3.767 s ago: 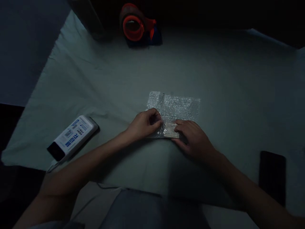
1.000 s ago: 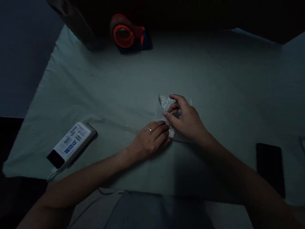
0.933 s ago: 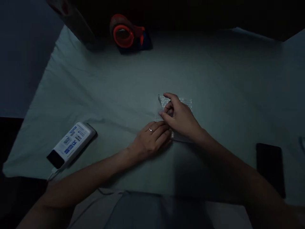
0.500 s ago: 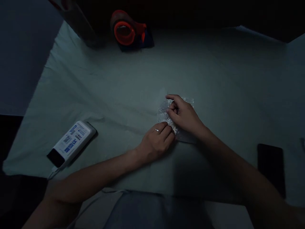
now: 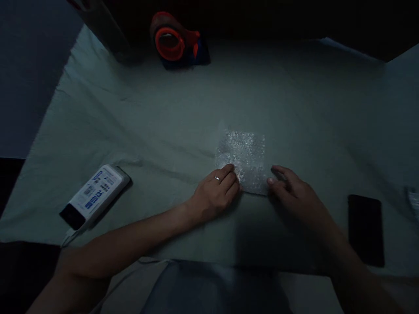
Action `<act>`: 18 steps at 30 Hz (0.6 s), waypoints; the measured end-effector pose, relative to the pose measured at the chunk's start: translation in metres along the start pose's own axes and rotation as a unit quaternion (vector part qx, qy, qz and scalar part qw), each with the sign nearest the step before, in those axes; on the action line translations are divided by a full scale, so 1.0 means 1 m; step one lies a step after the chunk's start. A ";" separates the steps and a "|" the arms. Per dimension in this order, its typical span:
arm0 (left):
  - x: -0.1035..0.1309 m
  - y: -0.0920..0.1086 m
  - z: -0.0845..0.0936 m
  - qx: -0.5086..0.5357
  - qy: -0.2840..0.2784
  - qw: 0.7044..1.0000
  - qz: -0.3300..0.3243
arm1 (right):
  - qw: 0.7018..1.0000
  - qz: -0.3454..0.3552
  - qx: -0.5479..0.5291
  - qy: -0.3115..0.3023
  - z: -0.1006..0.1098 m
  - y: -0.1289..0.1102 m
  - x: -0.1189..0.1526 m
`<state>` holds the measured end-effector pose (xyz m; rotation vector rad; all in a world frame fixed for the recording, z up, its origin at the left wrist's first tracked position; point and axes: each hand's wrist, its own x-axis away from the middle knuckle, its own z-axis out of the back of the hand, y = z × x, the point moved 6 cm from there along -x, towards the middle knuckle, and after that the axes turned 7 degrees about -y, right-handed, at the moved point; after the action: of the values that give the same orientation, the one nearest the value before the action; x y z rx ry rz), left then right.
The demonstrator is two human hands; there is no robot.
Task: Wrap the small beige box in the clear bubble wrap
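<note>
A small square of clear bubble wrap (image 5: 245,150) lies flat on the green cloth, shiny and textured. My left hand (image 5: 216,189), with a ring on one finger, rests on its lower left corner. The fingers of that hand are bent and closed over the wrap's edge, and the thumb is hidden. At the lower right corner is my right hand (image 5: 296,192), with thumb and forefinger apart. Its thumb tip is at the wrap's right edge; I cannot tell whether it touches. Nothing shows between those fingers.
An orange and blue tape dispenser (image 5: 180,43) stands at the back of the green cloth (image 5: 157,113). A white power bank (image 5: 96,196) with a cable lies at the left. A dark phone (image 5: 365,230) lies at the right. A large dark box (image 5: 262,19) is behind.
My right hand has moved off the middle of the bubble wrap, right and toward me, to its lower right corner. My left hand has stayed in place. The view has shifted slightly.
</note>
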<state>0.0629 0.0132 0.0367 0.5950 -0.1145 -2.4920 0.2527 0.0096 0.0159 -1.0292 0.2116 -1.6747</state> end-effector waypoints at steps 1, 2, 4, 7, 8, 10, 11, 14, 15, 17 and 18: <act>0.000 0.000 -0.001 -0.002 -0.006 1.000 0.003 | 0.998 -0.023 -0.061 -0.015 -0.010 0.006 0.002; 0.000 -0.001 -0.002 -0.006 -0.011 1.000 0.007 | 0.990 -0.042 -0.132 -0.025 -0.020 0.010 0.002; 0.000 -0.002 -0.002 -0.015 -0.014 1.000 0.021 | 0.964 -0.054 -0.258 -0.022 -0.037 0.012 0.000; 0.000 -0.003 -0.002 -0.019 -0.002 0.999 0.028 | 0.942 -0.036 -0.332 0.032 -0.048 0.006 -0.006; 0.000 -0.003 -0.002 -0.018 0.002 0.999 0.027 | 0.940 -0.029 -0.336 0.053 -0.048 0.004 -0.006; 0.000 -0.003 -0.002 -0.013 0.005 0.999 0.028 | 0.935 -0.024 -0.343 0.089 -0.045 0.002 -0.005; 0.000 -0.004 -0.002 -0.008 0.004 0.999 0.031 | 0.932 -0.030 -0.347 0.097 -0.044 0.003 -0.004; 0.000 -0.005 -0.005 0.014 -0.001 0.999 0.032 | 0.934 -0.070 -0.345 0.067 -0.047 0.008 0.002; -0.001 -0.005 -0.005 0.020 0.003 0.999 0.029 | 0.937 -0.081 -0.337 0.052 -0.049 0.009 0.003; -0.002 -0.005 -0.005 0.032 0.012 0.999 0.023 | 0.941 -0.087 -0.325 0.045 -0.051 0.011 0.004; -0.002 -0.005 -0.005 0.037 0.015 0.999 0.021 | 0.940 -0.083 -0.325 0.055 -0.051 0.011 0.004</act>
<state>0.0642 0.0188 0.0316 0.6541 -0.2069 -2.4466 0.2241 -0.0159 -0.0198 -1.4664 0.8142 -1.8621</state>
